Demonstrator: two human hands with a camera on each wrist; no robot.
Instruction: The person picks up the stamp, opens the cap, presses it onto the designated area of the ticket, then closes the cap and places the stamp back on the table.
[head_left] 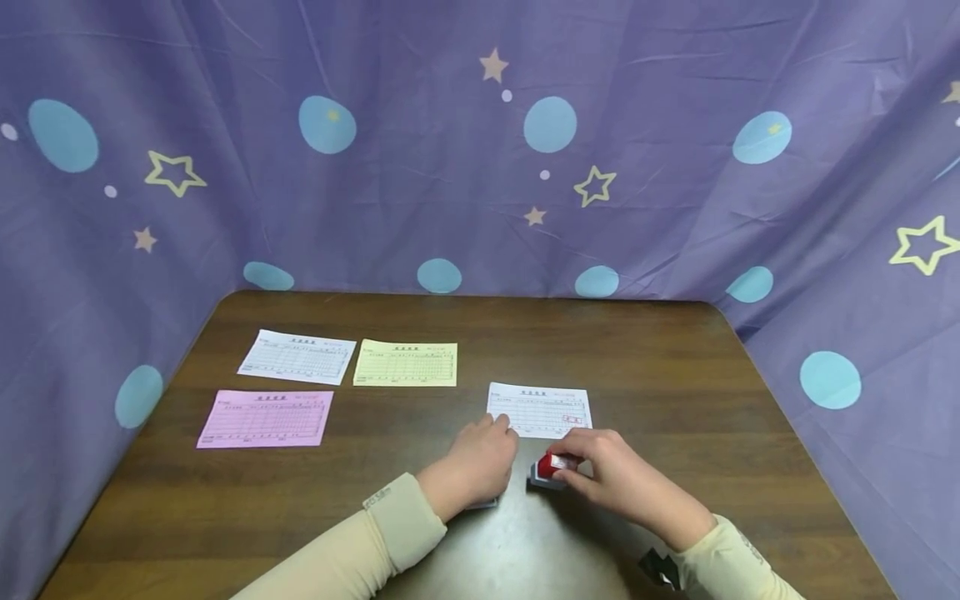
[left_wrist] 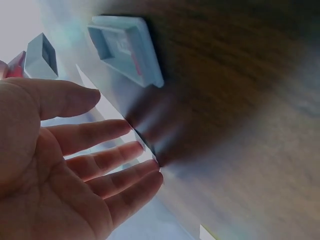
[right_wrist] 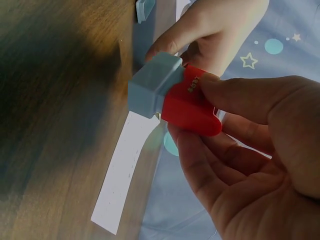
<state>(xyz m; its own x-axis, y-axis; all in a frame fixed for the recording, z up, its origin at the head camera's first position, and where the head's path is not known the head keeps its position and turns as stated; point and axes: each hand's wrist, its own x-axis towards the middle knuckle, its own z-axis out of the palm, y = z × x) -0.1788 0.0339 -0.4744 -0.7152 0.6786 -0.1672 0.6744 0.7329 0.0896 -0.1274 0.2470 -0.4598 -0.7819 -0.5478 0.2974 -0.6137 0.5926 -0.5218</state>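
I pinch the red-handled stamp (right_wrist: 176, 97) in my right hand (head_left: 618, 477), the white form (head_left: 536, 407) just beyond, my left hand (head_left: 480, 458) loose and gripping nothing at its near edge, so a tilted press could smear or drag that form

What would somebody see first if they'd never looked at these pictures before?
Probably the red-handled stamp, held in the right hand just in front of the white slip. Next, perhaps, the big purple cloth with its stars and blue spots, behind the table and along both sides. The pink slip stands out too, lying on the table's left side.
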